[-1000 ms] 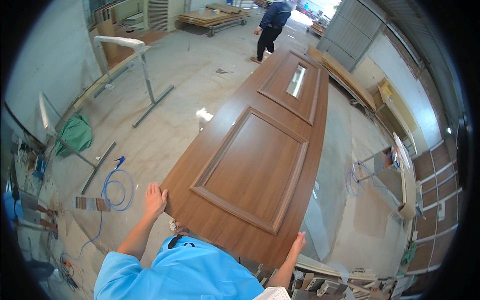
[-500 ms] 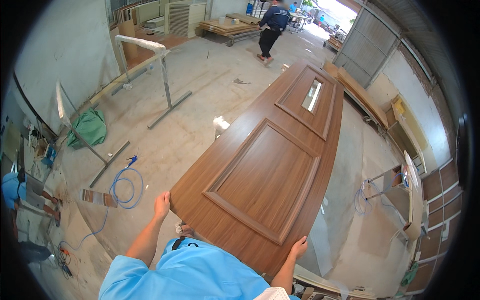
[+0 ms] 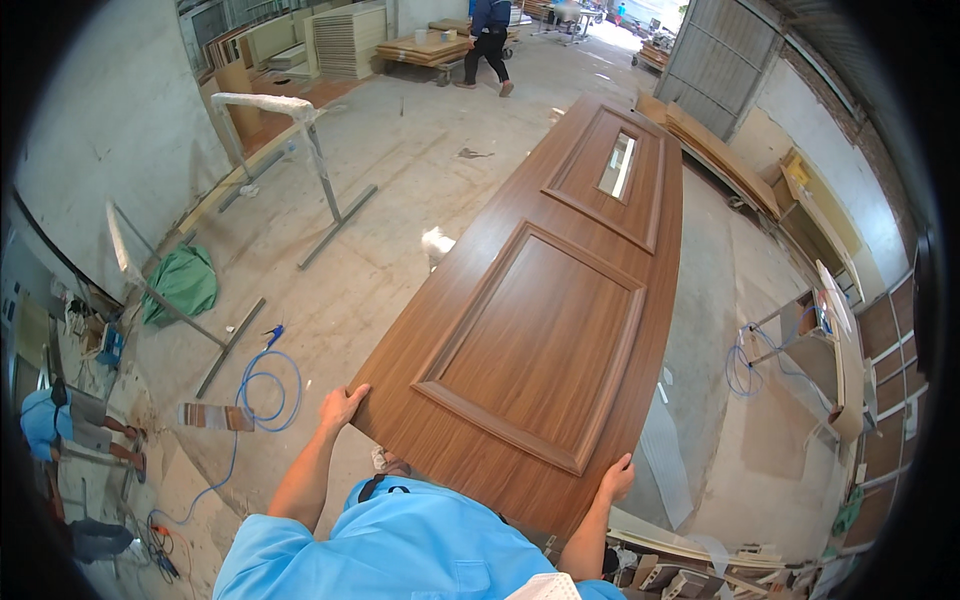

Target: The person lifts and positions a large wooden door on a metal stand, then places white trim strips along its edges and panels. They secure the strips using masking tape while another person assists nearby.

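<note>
While you carry it, your left hand (image 3: pixel 342 406) has its fingers (image 3: pixel 352 395) curled on the near left edge of the long brown wood-grain panelled door (image 3: pixel 545 320), at about eight o'clock from the door's middle. Your right hand (image 3: pixel 616 478) sits at about five o'clock, fingers (image 3: pixel 624 466) wrapped over the near right corner and clamped on the edge. The door lies nearly flat in front of you, held above the grey concrete floor (image 3: pixel 400 200), its far end reaching toward one o'clock. It shows a large raised panel near you and a smaller panel beyond, which carries a narrow glazed slot (image 3: pixel 618 165).

Below your left arm, at nine o'clock, a coiled blue hose (image 3: pixel 268 388) lies on the floor, with a green cloth bundle (image 3: pixel 182 282) further out at ten o'clock beside a grey metal trestle stand (image 3: pixel 290 150). At three o'clock a second metal stand (image 3: pixel 800 330) holds pale boards. Far off at twelve o'clock a person in dark clothes (image 3: pixel 488 40) walks near stacked flat boards (image 3: pixel 435 45). At the eight o'clock rim another person in a blue top (image 3: pixel 45 420) is partly visible.
</note>
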`<state>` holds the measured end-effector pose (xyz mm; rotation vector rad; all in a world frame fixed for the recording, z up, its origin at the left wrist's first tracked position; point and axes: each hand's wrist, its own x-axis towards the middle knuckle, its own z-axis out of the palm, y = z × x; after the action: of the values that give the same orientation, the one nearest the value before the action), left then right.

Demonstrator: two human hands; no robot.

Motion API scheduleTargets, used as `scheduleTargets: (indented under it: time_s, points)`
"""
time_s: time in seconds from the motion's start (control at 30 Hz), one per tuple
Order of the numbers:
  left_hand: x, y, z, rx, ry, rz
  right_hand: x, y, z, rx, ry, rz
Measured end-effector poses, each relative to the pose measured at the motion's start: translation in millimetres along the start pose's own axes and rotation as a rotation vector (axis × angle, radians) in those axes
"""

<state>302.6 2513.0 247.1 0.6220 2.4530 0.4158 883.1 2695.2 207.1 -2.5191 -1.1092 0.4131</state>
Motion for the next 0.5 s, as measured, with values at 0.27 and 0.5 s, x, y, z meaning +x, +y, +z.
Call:
scheduleTargets:
  time_s: [0.27,0.5]
  points:
    - [18,-16,17,-0.075,0.08,-0.04,-5,-2,1,-0.02,0.091,-0.01]
    - [7,-16,6,-0.126,-0.042,0.065,-7,-4,-4,-0.027,0.079,-0.024]
